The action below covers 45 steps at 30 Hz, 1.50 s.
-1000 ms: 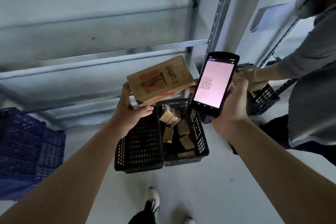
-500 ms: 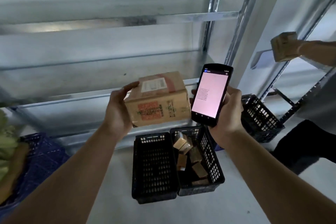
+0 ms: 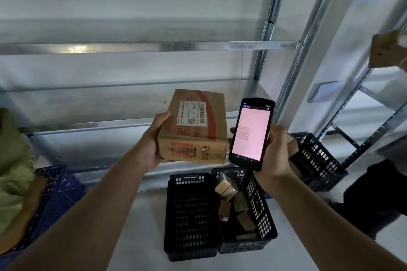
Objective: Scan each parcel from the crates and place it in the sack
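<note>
In front of the metal shelving, above the two black crates on the floor, I am holding a cardboard parcel in my left hand. My thumb is lying over its upper left edge and my palm is cupping its left side. The fingers are going underneath, where I cannot see them.

My right hand is wrapping round the scanner, fingertips curling onto its left edge, with the pink screen facing me. The scanner is standing just beside the parcel's right side. I cannot tell whether they are touching.

The parcel's long axis is running away from me toward the shelving. It is sitting nearly level, with the short printed end facing me. The white label is facing up on the far half of the top face, and its barcode is running along that same long axis. The scanner's top end is pointing up and away, past the label rather than at it, and the label is lying to its left. So I judge the coming move is to tip that end leftward over the barcode, or to swing the parcel under it.

Smaller parcels are waiting in the right crate, while the left crate is looking empty. Green cloth is showing at the far left, and I cannot tell if it is the sack.
</note>
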### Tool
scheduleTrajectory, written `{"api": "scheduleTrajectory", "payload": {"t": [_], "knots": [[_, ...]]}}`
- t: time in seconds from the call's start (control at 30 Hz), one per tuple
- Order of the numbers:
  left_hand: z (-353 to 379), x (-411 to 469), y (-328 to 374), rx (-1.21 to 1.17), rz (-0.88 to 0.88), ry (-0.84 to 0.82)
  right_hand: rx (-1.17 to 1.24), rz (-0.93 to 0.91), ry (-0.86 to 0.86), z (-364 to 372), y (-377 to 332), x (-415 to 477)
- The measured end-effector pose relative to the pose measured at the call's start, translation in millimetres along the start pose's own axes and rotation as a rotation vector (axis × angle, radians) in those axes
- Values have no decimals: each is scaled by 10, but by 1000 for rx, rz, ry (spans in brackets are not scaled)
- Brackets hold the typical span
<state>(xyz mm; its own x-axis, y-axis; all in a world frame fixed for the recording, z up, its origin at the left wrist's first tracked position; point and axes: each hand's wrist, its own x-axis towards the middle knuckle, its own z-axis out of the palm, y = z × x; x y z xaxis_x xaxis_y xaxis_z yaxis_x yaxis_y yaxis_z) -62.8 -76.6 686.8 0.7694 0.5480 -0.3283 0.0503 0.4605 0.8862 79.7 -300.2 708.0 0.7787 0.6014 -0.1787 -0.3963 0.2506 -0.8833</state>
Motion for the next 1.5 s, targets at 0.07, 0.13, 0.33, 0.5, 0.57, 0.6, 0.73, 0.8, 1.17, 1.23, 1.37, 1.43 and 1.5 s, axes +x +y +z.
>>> {"api": "scheduleTrajectory", "payload": {"t": [0.07,0.13,0.33,0.5,0.57,0.6,0.73,0.8,1.17,1.23,1.37,1.43,1.5], "knots": [[-54,-25,21,-47,44,44,-3,-4,10,-11,-7,-5],[-68,-50,47,-84,86,101,-20,-2,3,-31,-27,-16],[-71,-139,151,-42,234,187,-49,47,-87,-24,-164,-163],[-8,-225,275,20,300,193,-71,117,-152,25,-307,-290],[2,-264,334,55,312,191,-106,147,-169,66,-383,-337],[4,-277,361,79,320,189,-122,159,-182,90,-418,-357],[15,-301,479,117,367,202,-182,228,-251,192,-567,-432],[14,-303,545,155,391,187,-247,278,-279,209,-620,-457],[-54,-269,653,346,446,179,-530,383,-357,78,-708,-547],[-58,-250,648,369,445,178,-544,380,-383,76,-732,-570],[-65,-206,662,390,451,203,-577,405,-424,107,-761,-599],[-89,-179,672,407,451,206,-594,417,-433,133,-764,-608],[-120,-167,688,427,453,213,-608,419,-438,164,-769,-616]]}}
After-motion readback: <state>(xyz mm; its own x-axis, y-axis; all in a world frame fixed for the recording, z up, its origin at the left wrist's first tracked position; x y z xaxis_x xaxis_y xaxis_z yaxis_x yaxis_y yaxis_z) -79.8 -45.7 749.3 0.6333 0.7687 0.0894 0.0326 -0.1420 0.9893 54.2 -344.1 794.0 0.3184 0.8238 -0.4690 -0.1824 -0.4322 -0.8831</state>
